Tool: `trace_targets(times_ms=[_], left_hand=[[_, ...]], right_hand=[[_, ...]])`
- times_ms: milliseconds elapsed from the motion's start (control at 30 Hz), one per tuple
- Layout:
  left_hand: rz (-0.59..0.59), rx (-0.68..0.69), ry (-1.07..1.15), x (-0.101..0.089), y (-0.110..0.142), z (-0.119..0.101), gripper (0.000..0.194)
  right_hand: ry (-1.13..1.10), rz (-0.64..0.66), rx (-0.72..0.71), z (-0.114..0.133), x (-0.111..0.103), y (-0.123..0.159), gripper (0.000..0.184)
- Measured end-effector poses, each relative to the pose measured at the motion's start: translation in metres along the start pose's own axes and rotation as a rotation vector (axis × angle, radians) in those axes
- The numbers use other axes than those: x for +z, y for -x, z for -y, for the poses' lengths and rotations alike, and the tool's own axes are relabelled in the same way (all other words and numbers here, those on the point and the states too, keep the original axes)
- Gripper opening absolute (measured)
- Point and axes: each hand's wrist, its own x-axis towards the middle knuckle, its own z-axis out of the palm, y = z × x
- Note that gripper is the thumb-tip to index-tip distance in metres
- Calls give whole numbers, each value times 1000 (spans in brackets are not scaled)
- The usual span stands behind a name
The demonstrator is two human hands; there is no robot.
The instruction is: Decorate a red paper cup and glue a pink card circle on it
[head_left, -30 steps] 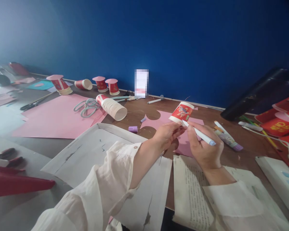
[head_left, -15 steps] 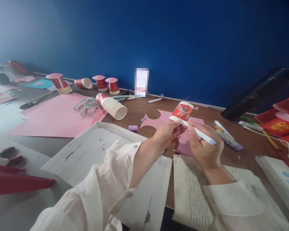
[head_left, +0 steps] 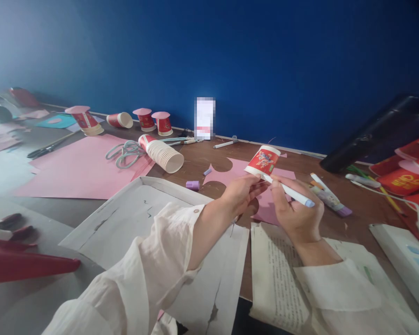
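Note:
A red paper cup (head_left: 263, 160) with a printed figure and white rims leans over the cut pink paper. My left hand (head_left: 242, 193) is closed at its lower rim, thumb along the edge and fingers curled beneath. In my right hand (head_left: 296, 209) is a white marker (head_left: 293, 193) with a pale blue end, held like a pen. Its tip meets the cup's lower rim, close to my left fingertips. The fingers partly hide what lies under the cup. Pink paper (head_left: 223, 174) with round cut-outs lies below both hands.
Nested paper cups (head_left: 162, 153) lie left of a purple marker cap (head_left: 192, 185). Several red cups with pink discs (head_left: 160, 116) stand along the wall. A white tray (head_left: 141, 181), printed sheets (head_left: 275, 274) and a power strip (head_left: 405, 251) surround my arms.
The view has shifted very slightly. Both hands, the cup and the marker keep nearly the same places.

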Motion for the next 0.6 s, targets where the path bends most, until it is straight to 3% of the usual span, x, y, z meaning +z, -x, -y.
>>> trace_targets(times_ms=[600], left_hand=[[5, 8, -33, -3, -1, 0, 21]], right_hand=[[20, 8, 166, -3, 2, 2, 19]])
